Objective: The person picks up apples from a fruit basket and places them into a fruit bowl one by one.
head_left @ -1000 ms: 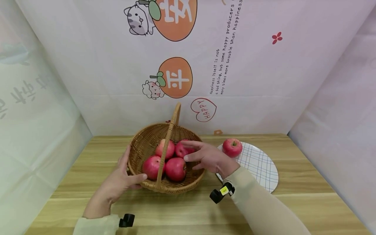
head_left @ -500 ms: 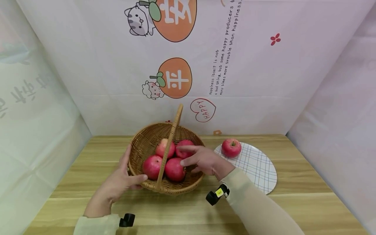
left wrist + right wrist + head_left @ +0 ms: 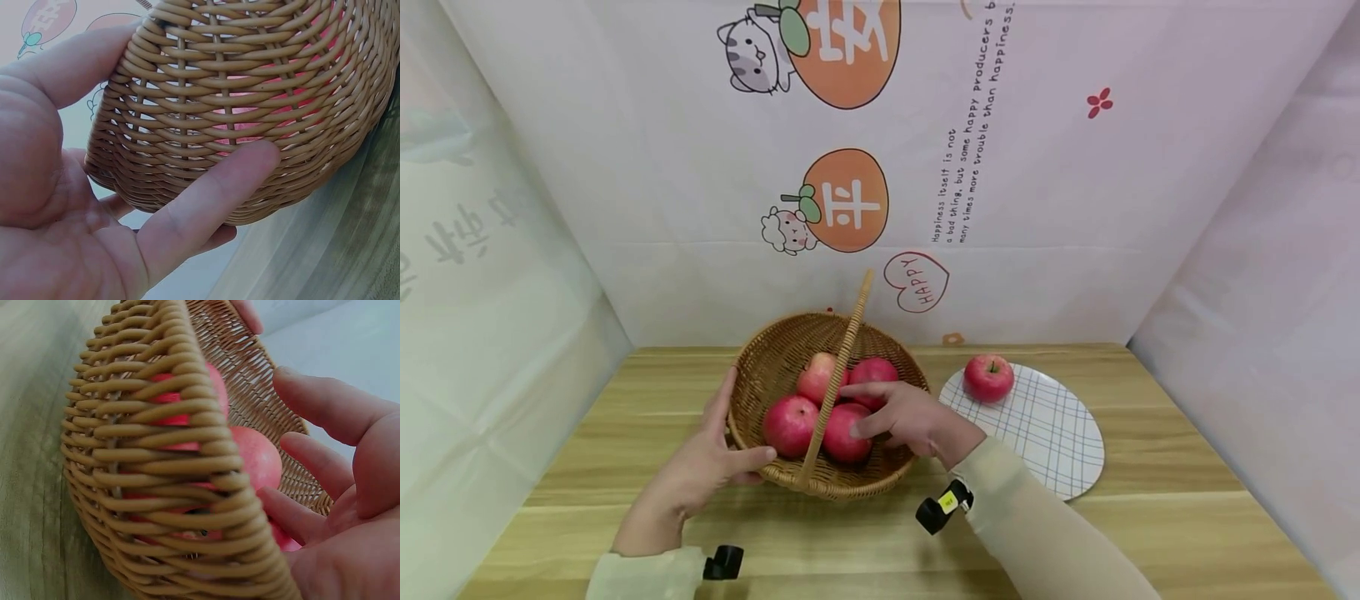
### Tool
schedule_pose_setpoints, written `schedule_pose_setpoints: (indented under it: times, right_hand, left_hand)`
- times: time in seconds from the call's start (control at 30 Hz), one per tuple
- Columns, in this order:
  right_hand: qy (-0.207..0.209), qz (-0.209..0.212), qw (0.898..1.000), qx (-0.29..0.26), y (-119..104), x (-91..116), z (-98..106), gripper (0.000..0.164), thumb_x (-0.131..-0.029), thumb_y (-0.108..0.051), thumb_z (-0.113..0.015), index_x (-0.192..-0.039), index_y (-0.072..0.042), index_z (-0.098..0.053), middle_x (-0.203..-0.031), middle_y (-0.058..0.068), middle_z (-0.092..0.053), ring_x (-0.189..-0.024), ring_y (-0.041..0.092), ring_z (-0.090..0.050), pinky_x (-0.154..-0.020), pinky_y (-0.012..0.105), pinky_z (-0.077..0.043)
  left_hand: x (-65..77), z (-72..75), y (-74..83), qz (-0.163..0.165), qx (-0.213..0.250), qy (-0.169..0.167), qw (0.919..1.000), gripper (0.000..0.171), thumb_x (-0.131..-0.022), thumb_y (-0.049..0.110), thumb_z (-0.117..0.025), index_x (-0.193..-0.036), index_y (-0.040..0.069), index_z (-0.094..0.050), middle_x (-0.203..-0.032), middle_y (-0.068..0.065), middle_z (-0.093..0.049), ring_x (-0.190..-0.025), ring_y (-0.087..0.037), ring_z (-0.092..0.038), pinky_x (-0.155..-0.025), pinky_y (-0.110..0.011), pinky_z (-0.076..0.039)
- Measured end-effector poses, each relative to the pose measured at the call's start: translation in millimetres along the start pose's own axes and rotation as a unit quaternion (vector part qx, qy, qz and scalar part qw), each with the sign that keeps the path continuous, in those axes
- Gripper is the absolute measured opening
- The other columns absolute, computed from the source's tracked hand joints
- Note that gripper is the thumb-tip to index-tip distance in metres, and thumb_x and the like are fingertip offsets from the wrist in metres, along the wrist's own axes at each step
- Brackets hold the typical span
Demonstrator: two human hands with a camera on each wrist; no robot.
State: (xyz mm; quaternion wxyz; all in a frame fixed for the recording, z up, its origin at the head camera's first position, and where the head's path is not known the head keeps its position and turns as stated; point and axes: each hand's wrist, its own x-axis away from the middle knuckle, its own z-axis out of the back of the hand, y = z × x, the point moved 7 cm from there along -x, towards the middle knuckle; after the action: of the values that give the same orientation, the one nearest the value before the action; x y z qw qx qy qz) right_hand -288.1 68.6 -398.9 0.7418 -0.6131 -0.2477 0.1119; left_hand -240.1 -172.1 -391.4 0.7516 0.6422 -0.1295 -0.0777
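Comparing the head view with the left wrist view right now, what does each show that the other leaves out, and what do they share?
Only the head view shows the right hand, the four apples as separate fruit inside the basket, and the plate with a lone apple on it.

Only the left wrist view shows the palm side of the left hand, and red showing through gaps in the basket's weave.

Both share the left hand against the basket, the table and the printed backdrop.

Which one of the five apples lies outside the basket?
The apple on the checked plate, right of the basket; the other four apples lie inside.
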Motion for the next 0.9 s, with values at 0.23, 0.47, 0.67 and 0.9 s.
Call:
schedule_pose_setpoints:
  times: [0.23, 0.47, 0.67, 0.9]
  right_hand:
    - [0.027, 0.035, 0.998, 0.05, 0, -6, -5, 0.061, -0.076, -0.001, -0.081, -0.132, -0.021, -0.067, -0.146, 0.009, -0.043, -0.115, 0.029, -0.05, -0.09, 0.048, -0.048]
    - [0.045, 0.058, 0.993, 0.09, -1, -9, -10, 0.065, -0.071, -0.001, -0.084, -0.132, -0.014, -0.066, -0.144, 0.013, -0.045, -0.129, 0.03, -0.04, -0.101, 0.044, -0.041]
    - [0.041, 0.052, 0.994, 0.087, 4, -11, -12, 0.062, -0.072, -0.001, -0.085, -0.13, -0.013, -0.067, -0.136, 0.011, -0.052, -0.116, 0.026, -0.052, -0.095, 0.039, -0.046]
    - [0.038, 0.034, 0.995, 0.08, 11, -13, -14, 0.061, -0.072, -0.001, -0.086, -0.129, -0.016, -0.068, -0.127, 0.007, -0.058, -0.105, 0.024, -0.06, -0.089, 0.038, -0.05]
  left_hand:
    - [0.7, -0.5, 2.2, -0.006, 0.005, -0.003, 1.0, 0.123, -0.085, 0.001, -0.078, -0.155, 0.048, 0.011, -0.16, -0.012, 0.025, -0.077, -0.045, -0.068, -0.076, -0.051, -0.055]
    - [0.0, -1.6, 4.8, -0.018, 0.013, -0.004, 0.9997, 0.122, -0.084, -0.001, -0.078, -0.156, 0.047, 0.008, -0.16, -0.012, 0.026, -0.081, -0.042, -0.067, -0.074, -0.054, -0.055]
    - [-0.8, -3.3, 15.5, -0.123, -0.096, -0.001, 0.9878, 0.096, -0.096, 0.012, -0.068, -0.16, 0.04, -0.002, -0.161, 0.005, 0.023, -0.129, -0.059, -0.036, -0.072, -0.043, -0.057]
    - [0.8, -3.9, 21.2, -0.203, -0.243, 0.031, 0.948, 0.064, -0.1, 0.023, -0.063, -0.157, 0.02, -0.033, -0.164, 0.003, 0.013, -0.129, -0.053, -0.039, -0.075, -0.041, -0.054]
